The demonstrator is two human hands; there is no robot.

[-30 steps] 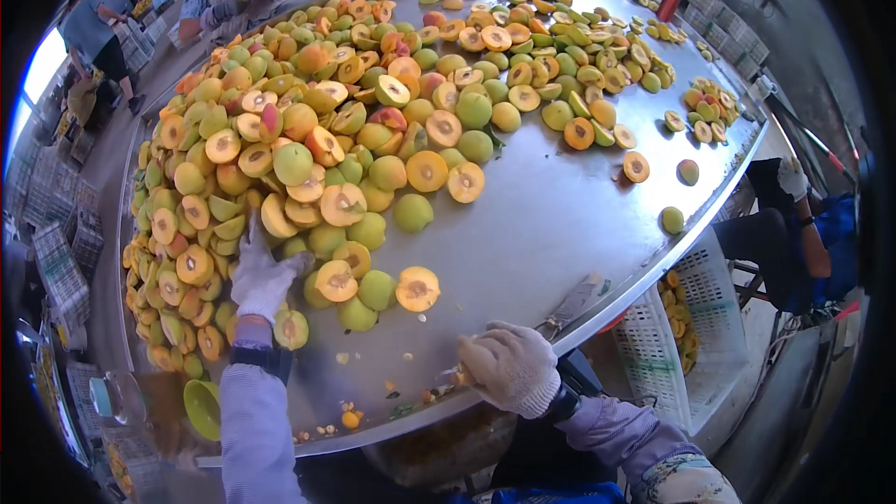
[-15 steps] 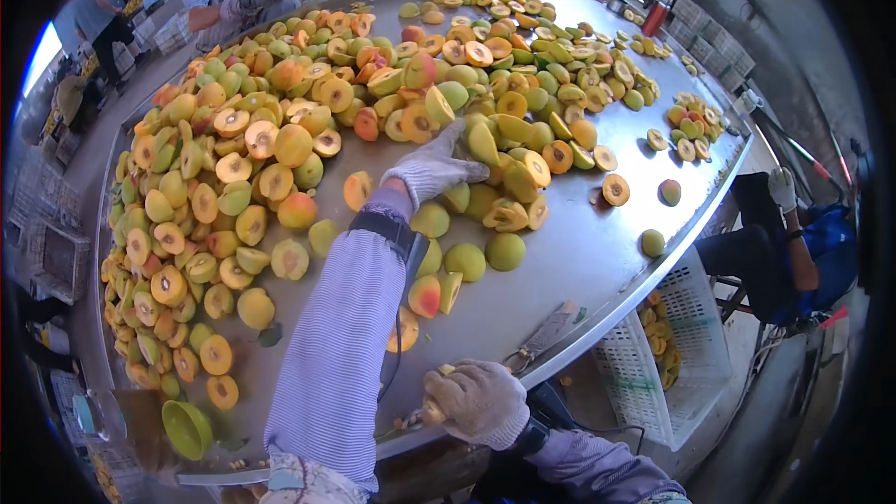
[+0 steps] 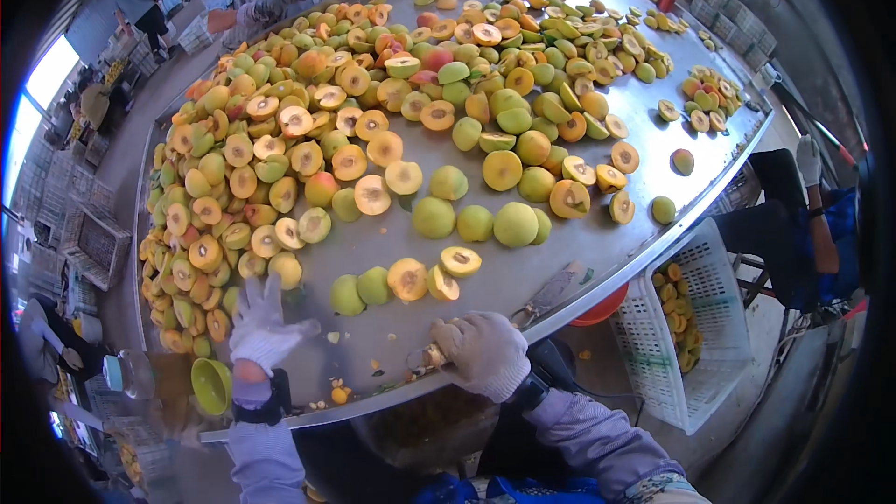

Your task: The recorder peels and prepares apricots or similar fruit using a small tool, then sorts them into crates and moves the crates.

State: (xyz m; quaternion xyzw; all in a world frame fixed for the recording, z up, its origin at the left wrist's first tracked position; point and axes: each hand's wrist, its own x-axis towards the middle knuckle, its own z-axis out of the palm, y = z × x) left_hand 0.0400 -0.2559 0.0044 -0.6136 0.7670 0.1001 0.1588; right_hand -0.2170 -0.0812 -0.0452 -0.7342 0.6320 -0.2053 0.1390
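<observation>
My gloved left hand [image 3: 267, 322] is over the near left part of the metal table [image 3: 392, 252], fingers spread, holding nothing. Its fingertips are beside the large heap of halved yellow peaches [image 3: 296, 121]. My gloved right hand [image 3: 485, 355] is closed at the table's near edge round a small hand tool [image 3: 432, 356]; a thin metal loop shows, and the rest is hidden in the fist. Between the hands and the heap lies a short row of peach halves [image 3: 406, 279], some cut side up, some skin side up.
A green bowl [image 3: 212, 386] and a clear jar [image 3: 131, 374] stand at the near left corner. A metal tool [image 3: 555, 291] lies near the right edge. Below that edge is a white crate [image 3: 686, 336] with peach pieces. Other people work across the table and at the right.
My left hand has drawn back from the middle of the heap to the near left, and is empty. Halves there lie spread apart. My right hand stays closed near the edge; the view has shifted.
</observation>
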